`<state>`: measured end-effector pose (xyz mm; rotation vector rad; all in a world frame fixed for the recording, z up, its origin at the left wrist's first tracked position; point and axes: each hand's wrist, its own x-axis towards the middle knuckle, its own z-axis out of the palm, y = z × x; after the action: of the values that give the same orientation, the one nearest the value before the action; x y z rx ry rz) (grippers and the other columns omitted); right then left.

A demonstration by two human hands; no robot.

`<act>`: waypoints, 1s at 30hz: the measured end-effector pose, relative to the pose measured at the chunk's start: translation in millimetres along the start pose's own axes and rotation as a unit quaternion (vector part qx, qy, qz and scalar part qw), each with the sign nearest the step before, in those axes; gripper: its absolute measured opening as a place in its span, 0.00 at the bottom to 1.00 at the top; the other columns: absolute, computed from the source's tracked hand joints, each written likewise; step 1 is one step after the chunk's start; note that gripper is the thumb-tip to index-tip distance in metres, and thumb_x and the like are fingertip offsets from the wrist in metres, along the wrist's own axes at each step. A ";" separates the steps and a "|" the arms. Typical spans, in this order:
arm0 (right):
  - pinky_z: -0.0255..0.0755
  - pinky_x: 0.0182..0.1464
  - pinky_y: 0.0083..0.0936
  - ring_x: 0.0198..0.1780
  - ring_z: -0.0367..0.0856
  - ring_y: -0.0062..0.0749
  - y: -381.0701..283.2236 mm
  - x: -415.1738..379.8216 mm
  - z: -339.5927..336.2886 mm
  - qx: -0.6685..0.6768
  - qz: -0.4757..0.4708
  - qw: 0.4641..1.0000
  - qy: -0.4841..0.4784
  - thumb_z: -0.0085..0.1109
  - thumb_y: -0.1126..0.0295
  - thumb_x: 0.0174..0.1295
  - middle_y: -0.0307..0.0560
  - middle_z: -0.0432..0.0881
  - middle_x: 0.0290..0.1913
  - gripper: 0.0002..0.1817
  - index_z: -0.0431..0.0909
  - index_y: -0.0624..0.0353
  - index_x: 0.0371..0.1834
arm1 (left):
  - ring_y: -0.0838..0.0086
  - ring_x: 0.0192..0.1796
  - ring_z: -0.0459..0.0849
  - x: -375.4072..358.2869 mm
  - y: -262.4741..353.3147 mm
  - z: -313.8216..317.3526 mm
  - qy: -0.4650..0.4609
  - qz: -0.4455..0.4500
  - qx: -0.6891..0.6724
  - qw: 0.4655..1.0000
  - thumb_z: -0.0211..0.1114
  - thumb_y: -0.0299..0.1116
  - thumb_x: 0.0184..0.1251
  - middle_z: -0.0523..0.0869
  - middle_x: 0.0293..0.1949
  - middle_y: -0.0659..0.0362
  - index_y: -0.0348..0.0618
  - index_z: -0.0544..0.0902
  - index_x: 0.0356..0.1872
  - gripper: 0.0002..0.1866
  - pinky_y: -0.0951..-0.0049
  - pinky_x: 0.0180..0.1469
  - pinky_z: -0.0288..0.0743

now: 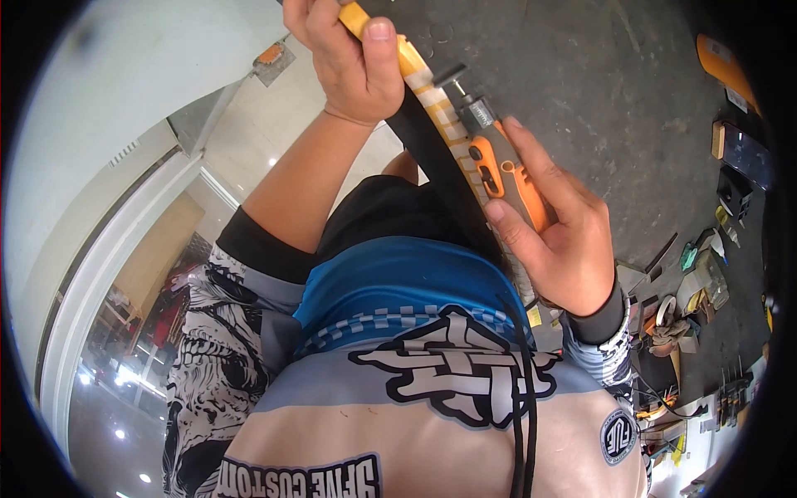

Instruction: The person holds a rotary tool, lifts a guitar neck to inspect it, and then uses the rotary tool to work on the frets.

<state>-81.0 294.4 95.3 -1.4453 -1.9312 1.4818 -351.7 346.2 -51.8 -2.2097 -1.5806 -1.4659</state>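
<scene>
My left hand (357, 62) is closed around the upper end of a long black bar (436, 153), its thumb against the yellow edge. Pale and yellow tape bands (436, 104) run along that edge. The bar slants down to the right, over my lap. My right hand (569, 224) grips an orange and grey rotary tool (508, 170) from its right side, thumb and fingers along the body. From the tool's metal collar a thin shaft carries a dark, blurred disc (451, 75), close beside the taped edge. The bar's lower end is hidden behind my shirt and right hand.
A grey floor (598, 75) spreads behind the tool. At the far right lie a phone-like dark slab (747, 156), an orange object (726, 70) and cluttered small items (689, 290). A white-framed glass panel (91, 249) stands on the left. Black cords (519, 398) hang down my shirt.
</scene>
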 end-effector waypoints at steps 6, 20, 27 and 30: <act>0.81 0.43 0.34 0.36 0.88 0.44 1.6 0.0 -1.1 0.007 -0.010 1.000 0.004 0.75 0.67 0.59 0.56 0.87 0.37 0.37 0.74 0.52 0.75 | 0.43 0.78 0.57 0.9 0.3 -0.1 0.001 0.003 0.000 1.000 0.43 0.38 0.80 0.52 0.77 0.27 0.31 0.63 0.65 0.23 0.49 0.76 0.50; 0.80 0.49 0.31 0.42 0.89 0.43 15.6 -29.3 -12.6 -0.009 0.051 0.998 0.021 0.74 0.68 0.60 0.58 0.89 0.44 0.36 0.73 0.55 0.75 | 0.42 0.78 0.56 6.3 13.7 -2.4 -0.009 -0.039 0.017 0.999 0.42 0.38 0.80 0.53 0.76 0.27 0.30 0.64 0.65 0.23 0.49 0.77 0.48; 0.82 0.45 0.34 0.39 0.89 0.43 13.2 -34.0 -4.1 -0.009 0.042 0.999 0.004 0.75 0.66 0.59 0.55 0.88 0.40 0.37 0.74 0.49 0.75 | 0.41 0.78 0.56 5.6 11.8 0.4 -0.005 -0.017 0.026 1.000 0.41 0.36 0.81 0.56 0.75 0.26 0.29 0.64 0.65 0.22 0.48 0.77 0.48; 0.83 0.44 0.35 0.39 0.89 0.44 14.0 -34.0 -2.2 -0.013 0.021 1.000 0.005 0.75 0.65 0.60 0.55 0.88 0.40 0.37 0.74 0.48 0.75 | 0.40 0.78 0.55 5.6 12.9 -0.5 -0.010 -0.019 0.030 0.999 0.41 0.36 0.81 0.56 0.74 0.26 0.28 0.64 0.64 0.22 0.47 0.77 0.48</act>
<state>-57.0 266.4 94.9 -1.5114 -1.9319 1.4699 -342.1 343.8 -41.8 -2.1803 -1.6577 -1.3918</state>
